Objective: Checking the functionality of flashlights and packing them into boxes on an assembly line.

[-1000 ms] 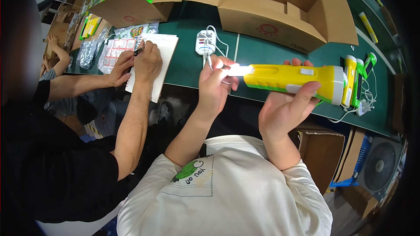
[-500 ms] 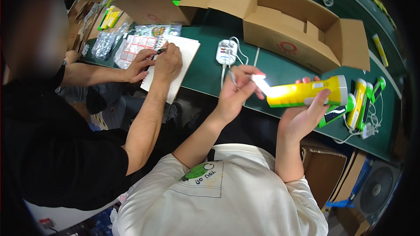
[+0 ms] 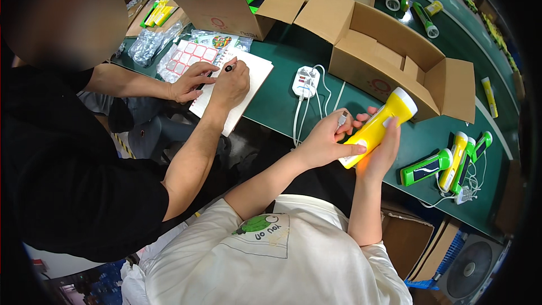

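The right hand [image 3: 383, 153] is clasped around a yellow flashlight [image 3: 377, 126], tilted above the tabletop [image 3: 274, 106] at its near edge. The left hand [image 3: 322, 144] meets it, thumb on the handle, pinching a plug [image 3: 342, 117]. A power strip [image 3: 305, 82] lies left, a carton [image 3: 361, 71] far, other flashlights [image 3: 427, 168] right.

Right hand's [image 3: 385, 153] fingers [image 3: 367, 115] partly hidden behind the yellow flashlight [image 3: 379, 126]

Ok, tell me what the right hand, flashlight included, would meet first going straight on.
Beyond the yellow flashlight it holds, the right hand would probably meet the near wall of the open cardboard box; depth is unclear here, so it might pass above.
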Motion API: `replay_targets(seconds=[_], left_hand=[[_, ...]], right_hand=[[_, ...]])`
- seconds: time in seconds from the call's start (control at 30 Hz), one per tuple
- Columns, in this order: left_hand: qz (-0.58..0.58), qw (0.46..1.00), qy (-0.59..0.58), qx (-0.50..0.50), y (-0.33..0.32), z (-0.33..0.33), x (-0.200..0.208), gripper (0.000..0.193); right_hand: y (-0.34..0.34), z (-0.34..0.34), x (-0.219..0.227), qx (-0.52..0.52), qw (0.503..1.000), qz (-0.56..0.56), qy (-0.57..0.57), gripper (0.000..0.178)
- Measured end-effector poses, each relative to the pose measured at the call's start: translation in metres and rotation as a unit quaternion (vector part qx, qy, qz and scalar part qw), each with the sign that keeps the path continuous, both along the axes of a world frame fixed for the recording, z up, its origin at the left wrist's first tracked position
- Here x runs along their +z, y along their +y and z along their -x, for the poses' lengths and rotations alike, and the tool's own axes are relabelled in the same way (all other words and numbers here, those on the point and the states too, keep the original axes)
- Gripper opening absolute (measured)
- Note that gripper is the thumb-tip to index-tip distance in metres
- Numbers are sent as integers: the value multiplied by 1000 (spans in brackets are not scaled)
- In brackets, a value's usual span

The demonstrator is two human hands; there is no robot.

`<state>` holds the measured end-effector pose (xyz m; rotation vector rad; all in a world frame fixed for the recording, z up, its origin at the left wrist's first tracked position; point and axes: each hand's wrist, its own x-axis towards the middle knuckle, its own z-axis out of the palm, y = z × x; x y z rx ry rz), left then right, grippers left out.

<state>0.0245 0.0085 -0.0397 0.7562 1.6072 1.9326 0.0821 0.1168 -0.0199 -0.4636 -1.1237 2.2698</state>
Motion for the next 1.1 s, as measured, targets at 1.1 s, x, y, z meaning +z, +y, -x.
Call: replay_targets(seconds=[1.1], left_hand=[[6, 986, -60, -157, -36, 25, 42, 15]], right_hand=[[2, -13, -9, 338, 924, 169, 50, 49]])
